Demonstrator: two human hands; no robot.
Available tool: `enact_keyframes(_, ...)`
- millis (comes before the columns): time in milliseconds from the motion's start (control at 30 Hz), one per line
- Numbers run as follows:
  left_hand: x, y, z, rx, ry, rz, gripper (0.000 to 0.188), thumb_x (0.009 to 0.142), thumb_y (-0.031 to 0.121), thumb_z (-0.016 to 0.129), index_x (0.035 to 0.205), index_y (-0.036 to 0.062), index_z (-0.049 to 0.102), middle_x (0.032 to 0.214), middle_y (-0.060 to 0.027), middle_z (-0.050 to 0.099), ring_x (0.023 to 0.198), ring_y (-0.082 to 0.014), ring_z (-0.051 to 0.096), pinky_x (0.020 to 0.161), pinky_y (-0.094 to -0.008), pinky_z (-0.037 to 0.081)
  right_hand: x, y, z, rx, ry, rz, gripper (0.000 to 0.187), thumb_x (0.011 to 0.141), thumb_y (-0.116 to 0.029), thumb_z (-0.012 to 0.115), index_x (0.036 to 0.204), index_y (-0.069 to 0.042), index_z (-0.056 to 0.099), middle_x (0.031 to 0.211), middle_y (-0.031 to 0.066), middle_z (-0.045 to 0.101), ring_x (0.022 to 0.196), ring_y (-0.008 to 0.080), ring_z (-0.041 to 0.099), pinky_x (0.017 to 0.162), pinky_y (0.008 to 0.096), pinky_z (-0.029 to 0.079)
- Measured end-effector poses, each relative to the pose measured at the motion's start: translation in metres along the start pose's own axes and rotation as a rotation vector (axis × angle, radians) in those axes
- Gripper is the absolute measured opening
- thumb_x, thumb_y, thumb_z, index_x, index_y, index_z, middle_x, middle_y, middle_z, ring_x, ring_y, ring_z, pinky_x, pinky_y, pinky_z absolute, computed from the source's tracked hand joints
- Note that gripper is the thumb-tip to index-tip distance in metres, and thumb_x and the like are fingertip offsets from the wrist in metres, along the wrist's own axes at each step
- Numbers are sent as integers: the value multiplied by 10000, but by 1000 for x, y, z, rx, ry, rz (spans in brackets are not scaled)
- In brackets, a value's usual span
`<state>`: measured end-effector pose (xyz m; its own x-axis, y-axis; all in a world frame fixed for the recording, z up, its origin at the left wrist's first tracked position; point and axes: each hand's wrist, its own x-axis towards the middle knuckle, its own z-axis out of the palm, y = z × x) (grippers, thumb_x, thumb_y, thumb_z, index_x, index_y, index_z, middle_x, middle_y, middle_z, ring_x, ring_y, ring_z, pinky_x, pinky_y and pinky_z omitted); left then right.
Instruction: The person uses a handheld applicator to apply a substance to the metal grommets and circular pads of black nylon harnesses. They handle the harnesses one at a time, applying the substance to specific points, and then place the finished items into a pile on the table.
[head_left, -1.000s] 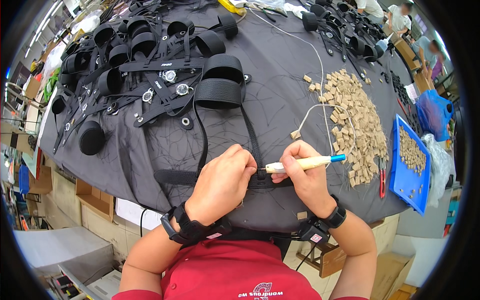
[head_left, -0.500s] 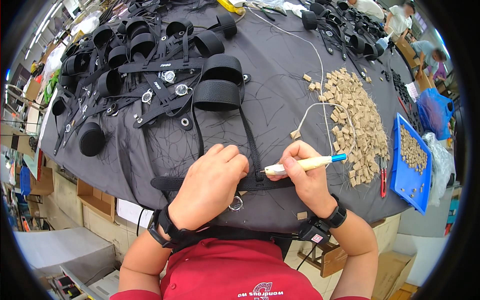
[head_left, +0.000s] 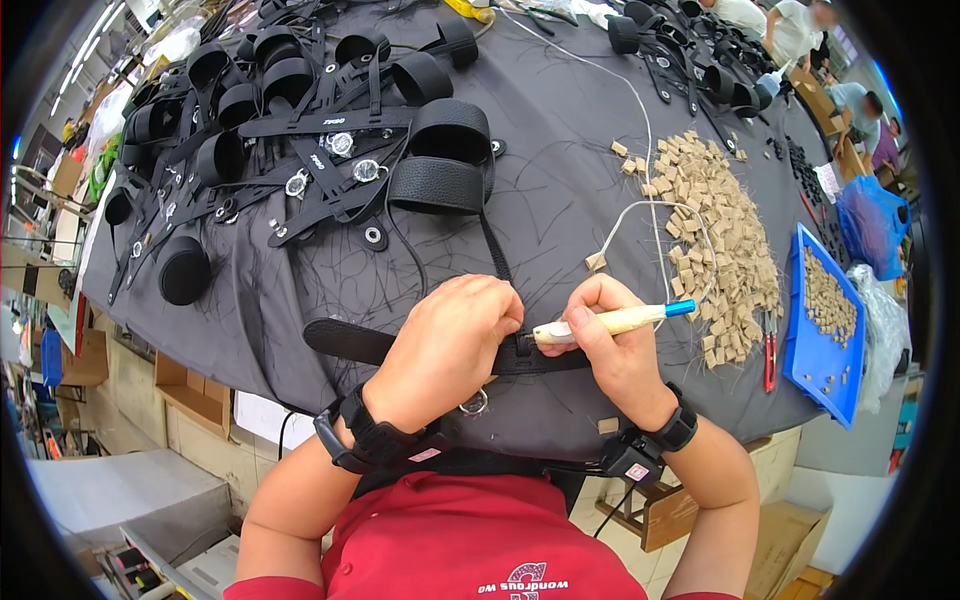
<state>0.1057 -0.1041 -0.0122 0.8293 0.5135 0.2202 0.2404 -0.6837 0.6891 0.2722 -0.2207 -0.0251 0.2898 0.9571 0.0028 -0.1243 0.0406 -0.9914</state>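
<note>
A black leather strap lies along the near edge of the table, and a narrow strap joins it from above. Closed in a pinch, my left hand covers the middle of it, fingertips at the joint; exactly what they pinch is partly hidden. In my right hand is a cream pen-shaped tool with a blue end, its thin metal tip pointing left at the joint. The narrow strap leads up to a pair of black leather cuffs. A metal ring shows beside my left wrist.
Black strap-and-cuff pieces pile up at the far left. Many small tan blocks lie to the right, near red-handled scissors and a blue tray. A white cord crosses the cloth. Other people are at the far right.
My left hand has shifted right and slightly up, its fingertips now closer to the tool's tip. The strap's left end has tilted upward. My right hand has barely moved.
</note>
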Motion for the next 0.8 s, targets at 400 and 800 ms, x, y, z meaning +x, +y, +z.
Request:
enact_keyframes(400,0,0,0,-22,11,-14,76,817,5,656,853,6,589,924,-125,691,994,-322,645,865,-406,504,0,0,0,-21,-18,9,158,977,-134,592,938,4,525,814,81,670,741,87,652,673,225,550)
enact_keyframes(800,0,0,-1,-29,6,-19,73,817,2,655,862,5,597,934,-130,689,986,-328,646,849,-403,511,0,0,1,-37,-15,15,146,972,-119,596,935,5,527,825,83,675,738,83,653,670,222,555)
